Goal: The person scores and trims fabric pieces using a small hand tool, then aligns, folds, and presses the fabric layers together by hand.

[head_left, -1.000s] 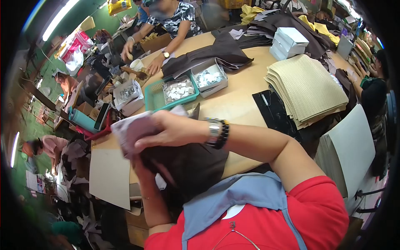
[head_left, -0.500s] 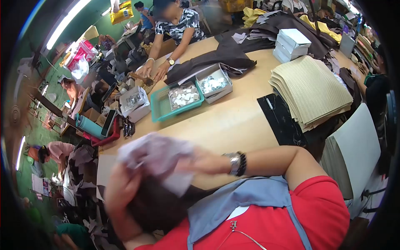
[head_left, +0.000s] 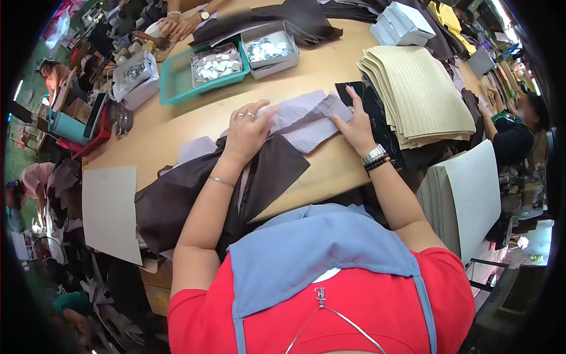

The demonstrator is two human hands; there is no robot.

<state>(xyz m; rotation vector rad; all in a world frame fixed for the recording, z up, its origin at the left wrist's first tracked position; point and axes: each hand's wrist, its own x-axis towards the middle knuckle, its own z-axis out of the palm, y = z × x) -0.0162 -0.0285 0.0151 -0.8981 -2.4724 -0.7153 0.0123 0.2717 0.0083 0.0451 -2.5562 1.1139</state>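
Note:
A crumpled pale lavender cloth piece point(head_left: 315, 127) is stretched between my hands above the table. My left hand point(head_left: 246, 133), with a ring on one finger, has its fingers curled at the cloth's left end. At the right end, my right hand point(head_left: 356, 125) has its thumb over the cloth and its fingers pointing up; the cloth edge runs between them. Dark brown material point(head_left: 186, 197) lies under and beside my left forearm, one flap reaching below the cloth. More lavender cloth point(head_left: 196, 149) shows left of my left hand.
A teal tray point(head_left: 171, 88) with small white pieces and a box of shiny pieces point(head_left: 295, 57) stand behind. To the right lie stacked woven sheets point(head_left: 413, 94) and a black piece point(head_left: 377, 133). A pale board point(head_left: 112, 212) juts over the left edge. A co-worker's hands point(head_left: 177, 26) are at the back.
The cloth was bunched up and blurred at the left, near my head; now it is spread out lower over the table. My hands have moved apart, and the view has tilted down.

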